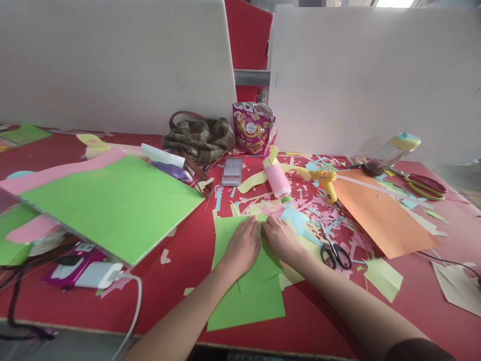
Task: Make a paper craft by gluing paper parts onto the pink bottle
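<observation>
A sheet of green paper (250,306) lies in front of me, with a slit or folded edge running across its middle. My left hand (243,245) rests on its upper part, fingers bent together and pinching the paper near the far edge. Right beside it, my right hand (281,239) is closed on the same sheet, its fingertips almost touching the left ones. The fingertips and the exact fold beneath them are partly hidden. Just beyond the hands lies a pink paper-wrapped bottle (277,178). Black-handled scissors (334,252) are to the right of my right forearm.
A stack topped by a green board (116,205) fills the left, near a white charger (99,274) with a cable. Rightward are a yellow glue gun (326,181), orange paper (379,213), a clear bottle (391,153) and red-yellow-handled scissors (424,185). Paper scraps, a plaid bag (201,138) and snack pouch (252,128) lie behind.
</observation>
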Demonstrator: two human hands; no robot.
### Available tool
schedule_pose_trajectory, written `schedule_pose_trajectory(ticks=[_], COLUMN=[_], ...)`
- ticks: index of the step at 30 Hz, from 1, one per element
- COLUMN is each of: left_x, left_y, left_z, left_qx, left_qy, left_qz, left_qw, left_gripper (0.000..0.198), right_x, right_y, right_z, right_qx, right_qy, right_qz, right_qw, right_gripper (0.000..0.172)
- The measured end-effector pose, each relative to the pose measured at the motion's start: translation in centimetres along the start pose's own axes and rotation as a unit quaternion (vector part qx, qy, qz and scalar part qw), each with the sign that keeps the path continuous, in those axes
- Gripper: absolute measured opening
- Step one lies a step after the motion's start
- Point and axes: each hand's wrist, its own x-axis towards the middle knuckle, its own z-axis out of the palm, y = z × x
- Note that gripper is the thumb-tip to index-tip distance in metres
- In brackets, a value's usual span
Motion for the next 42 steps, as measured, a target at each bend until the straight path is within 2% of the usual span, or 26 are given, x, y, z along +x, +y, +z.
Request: schedule_pose_trajectory(ticks=[15,24,32,36,42], left_x=[-0.1,-0.2,-0.3,-0.4,-0.1], left_y=[0.9,1.2,1.4,1.3,1.8], left_z=[-1.1,-1.1,-1.0,-1.0,-0.8], left_qx=[0.017,0.026,0.038,0.05,0.053], left_qy=[-0.052,-0.073,-0.088,-0.097,-0.1], left_qz=[-0.003,-0.019,-0.018,-0.011,-0.033], left_qw=[0.999,0.997,0.995,0.994,0.993], left_gripper=[0.048,0.067,0.082,0.075,0.066], right_x=[-3.4,-5.8,-7.8,-8.6,-9.8], right_y=[-0.7,-0.9,-1.1,-1.4,-1.8], right_z=[-0.2,-0.5,0.4,0.3,-0.1], right_qx=[-0.009,0.026,0.012,0.001,-0.001], right_qy=[0.001,-0.002,0.044,0.063,0.043], right_qz=[-0.018,-0.032,-0.047,-0.053,-0.04], right_qw=[1.0,0.999,0.998,0.997,0.998], right_gripper=[0.01,0.017,0.018,0.018,0.016])
